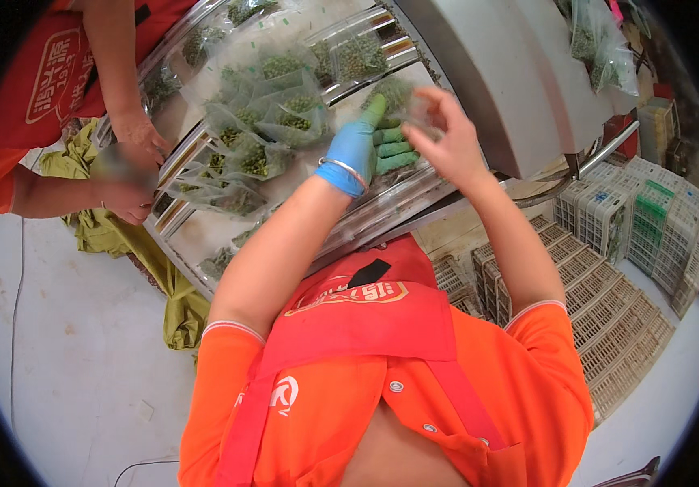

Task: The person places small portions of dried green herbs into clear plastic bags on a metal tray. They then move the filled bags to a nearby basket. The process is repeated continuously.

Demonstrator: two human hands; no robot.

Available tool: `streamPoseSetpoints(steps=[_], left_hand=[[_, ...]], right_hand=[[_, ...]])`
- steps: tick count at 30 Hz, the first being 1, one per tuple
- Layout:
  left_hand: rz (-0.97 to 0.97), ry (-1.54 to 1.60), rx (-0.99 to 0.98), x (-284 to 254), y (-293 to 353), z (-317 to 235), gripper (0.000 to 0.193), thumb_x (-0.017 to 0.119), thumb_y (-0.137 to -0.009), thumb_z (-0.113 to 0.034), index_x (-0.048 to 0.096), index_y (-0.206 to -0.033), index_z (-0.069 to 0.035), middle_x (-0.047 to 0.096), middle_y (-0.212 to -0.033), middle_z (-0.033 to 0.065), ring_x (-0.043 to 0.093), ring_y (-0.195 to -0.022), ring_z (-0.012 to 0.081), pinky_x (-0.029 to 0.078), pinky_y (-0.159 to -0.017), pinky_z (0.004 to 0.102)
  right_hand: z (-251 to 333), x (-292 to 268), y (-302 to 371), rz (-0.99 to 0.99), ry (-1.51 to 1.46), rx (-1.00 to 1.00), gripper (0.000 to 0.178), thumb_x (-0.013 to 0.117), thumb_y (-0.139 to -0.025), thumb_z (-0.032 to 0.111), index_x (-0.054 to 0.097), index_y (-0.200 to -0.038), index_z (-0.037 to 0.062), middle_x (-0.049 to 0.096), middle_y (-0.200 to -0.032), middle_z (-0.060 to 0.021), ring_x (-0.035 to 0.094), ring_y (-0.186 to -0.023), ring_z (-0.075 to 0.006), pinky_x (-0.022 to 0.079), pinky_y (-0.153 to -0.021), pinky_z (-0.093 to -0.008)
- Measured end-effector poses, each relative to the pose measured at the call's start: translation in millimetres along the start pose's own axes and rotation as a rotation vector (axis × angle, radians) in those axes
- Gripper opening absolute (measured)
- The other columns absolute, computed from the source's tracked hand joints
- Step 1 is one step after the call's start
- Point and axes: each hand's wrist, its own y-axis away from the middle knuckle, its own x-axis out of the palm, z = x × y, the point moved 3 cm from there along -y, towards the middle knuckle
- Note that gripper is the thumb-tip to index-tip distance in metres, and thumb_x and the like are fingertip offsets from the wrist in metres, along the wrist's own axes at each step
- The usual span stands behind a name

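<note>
My left hand point(357, 152), in a blue glove with green fingers and a silver bangle at the wrist, is closed on a clear plastic bag point(393, 95) of small green berries. Its thumb lies along the bag and its fingers are curled below. My bare right hand point(451, 144) pinches the right side of the same bag, its fingertips slightly blurred. Both hands are over the metal worktable. Left of them lies a heap of similar filled bags point(294, 114), and another filled bag point(359, 57) lies flat beyond my left hand.
A grey metal machine housing point(511, 73) rises to the right of the bags. At the left, a co-worker's hands point(134, 146) are at the table edge. Plastic crates point(585, 300) stand low at the right, and an olive cloth point(183, 312) hangs at the table's left side.
</note>
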Motion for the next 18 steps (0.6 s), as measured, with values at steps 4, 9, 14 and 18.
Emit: streamPoseSetpoints(steps=[4, 9, 14, 18], left_hand=[[-0.039, -0.133, 0.062, -13.5, -16.8, 11.5, 0.020, 0.068, -0.095, -0.018, 0.064, -0.105, -0.002, 0.069, -0.087, 0.0100, 0.066, -0.069, 0.0205, 0.055, -0.059, 0.0319], [-0.072, -0.412, 0.097, -24.3, -15.4, 3.4, 0.012, 0.068, -0.092, -0.015, 0.062, -0.093, -0.005, 0.065, -0.075, 0.0062, 0.060, -0.057, 0.0155, 0.044, -0.047, 0.0270], [-0.065, -0.673, 0.133, -14.6, -4.6, -8.4, 0.023, 0.074, -0.088, -0.022, 0.061, -0.098, -0.006, 0.064, -0.075, 0.0029, 0.058, -0.051, 0.0138, 0.041, -0.044, 0.0264], [0.014, -0.843, 0.372, -12.0, 2.3, -3.7, 0.039, 0.079, -0.083, -0.022, 0.061, -0.112, -0.002, 0.066, -0.076, 0.0074, 0.062, -0.059, 0.0175, 0.046, -0.051, 0.0314]], right_hand=[[-18.6, -9.8, 24.1, 0.012, -0.441, 0.341, 0.044, 0.073, -0.093, 0.021, 0.050, -0.127, 0.0065, 0.065, -0.108, -0.0096, 0.065, -0.090, -0.0144, 0.052, -0.079, -0.0276], [-30.6, -15.3, 0.0, 0.043, -0.607, 0.767, 0.031, 0.072, -0.093, 0.013, 0.051, -0.113, 0.0043, 0.067, -0.095, -0.0093, 0.066, -0.079, -0.0138, 0.052, -0.066, -0.0258], [-48.6, -11.7, -1.8, 0.388, -0.738, 0.860, 0.021, 0.070, -0.089, 0.001, 0.055, -0.103, 0.0055, 0.065, -0.079, -0.0032, 0.061, -0.067, -0.0107, 0.049, -0.061, -0.0237], [-38.6, -40.5, -5.7, 0.526, -0.518, 0.756, 0.021, 0.070, -0.085, -0.003, 0.055, -0.098, 0.0051, 0.062, -0.076, -0.0012, 0.061, -0.067, -0.0093, 0.047, -0.056, -0.0237]])
